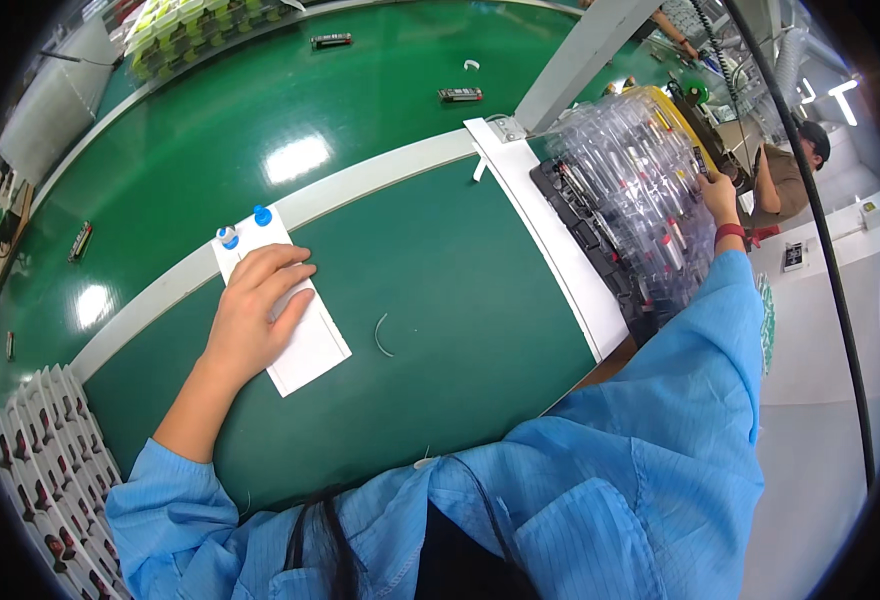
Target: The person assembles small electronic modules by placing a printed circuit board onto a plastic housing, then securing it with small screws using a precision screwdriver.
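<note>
My left hand [258,305] lies with its fingers apart on a narrow white sheet [310,360] on the green work surface. Just beyond my fingertips, two small caps stand at the sheet's far end, one blue [262,215] and one white and blue [227,237]. To the far right, my right arm reaches out over a stack of clear plastic trays [650,170]. At the stack's far side my right hand [720,194], with a red band at the wrist, has its fingers closed around a small dark part [699,160]. Its exact kind is too small to tell.
Several small dark cylindrical parts [460,95] lie on the shiny green belt [380,110] beyond a white rail. A short curved wire piece [381,335] lies mid-table. White trays [50,460] stand at left. A pole and a hanging cable rise at right; a co-worker [782,180] sits beyond.
</note>
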A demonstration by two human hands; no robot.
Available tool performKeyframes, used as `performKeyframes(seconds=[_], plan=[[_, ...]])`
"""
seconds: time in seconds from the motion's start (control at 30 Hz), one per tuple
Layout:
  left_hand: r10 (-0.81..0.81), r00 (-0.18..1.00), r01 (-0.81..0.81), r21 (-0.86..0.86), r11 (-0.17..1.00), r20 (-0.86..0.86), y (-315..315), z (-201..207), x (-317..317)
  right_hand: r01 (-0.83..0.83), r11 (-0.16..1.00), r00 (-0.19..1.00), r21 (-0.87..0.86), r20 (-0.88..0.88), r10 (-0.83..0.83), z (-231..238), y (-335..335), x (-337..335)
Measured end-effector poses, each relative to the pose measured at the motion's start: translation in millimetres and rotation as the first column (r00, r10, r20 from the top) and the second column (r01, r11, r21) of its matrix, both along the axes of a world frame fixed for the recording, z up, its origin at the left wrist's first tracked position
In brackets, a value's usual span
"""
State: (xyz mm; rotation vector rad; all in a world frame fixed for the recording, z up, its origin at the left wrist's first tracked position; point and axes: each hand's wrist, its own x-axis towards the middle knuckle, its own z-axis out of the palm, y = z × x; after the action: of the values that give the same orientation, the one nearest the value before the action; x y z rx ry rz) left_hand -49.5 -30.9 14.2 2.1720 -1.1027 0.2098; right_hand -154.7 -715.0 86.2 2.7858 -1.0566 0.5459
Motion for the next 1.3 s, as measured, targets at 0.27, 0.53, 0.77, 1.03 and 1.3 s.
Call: performKeyframes(seconds=[0.27,0.53,0.77,1.03,1.3], plan=[[0.027,0.999,-0.022,-0.164,0.986,0.026,0.0,7.5,-2.2,-0.517,0.504,0.843,0.692,0.306,0.443,67.4,209.0,31.8],[-0.128,0.978,0.094,-0.199,0.975,-0.167,-13.6,44.2,12.3,-0.498,0.0,0.326,0.867,0.187,0.927,26.4,465.9,95.4],[0.036,0.965,-0.106,-0.257,0.961,-0.261,31.7,52.3,40.4,-0.682,-0.186,0.392,0.708,0.568,0.723,5.4,506.1,120.2],[-0.041,0.79,-0.179,-0.295,0.939,-0.612,35.5,15.6,45.4,-0.537,-0.346,0.484,0.769,0.618,0.62,-37.4,503.5,130.1],[-0.464,0.255,-0.282,-0.524,0.804,-0.848,43.0,22.9,51.5,-0.666,-0.25,0.538,0.702,0.685,0.492,-45.8,514.0,131.2]])
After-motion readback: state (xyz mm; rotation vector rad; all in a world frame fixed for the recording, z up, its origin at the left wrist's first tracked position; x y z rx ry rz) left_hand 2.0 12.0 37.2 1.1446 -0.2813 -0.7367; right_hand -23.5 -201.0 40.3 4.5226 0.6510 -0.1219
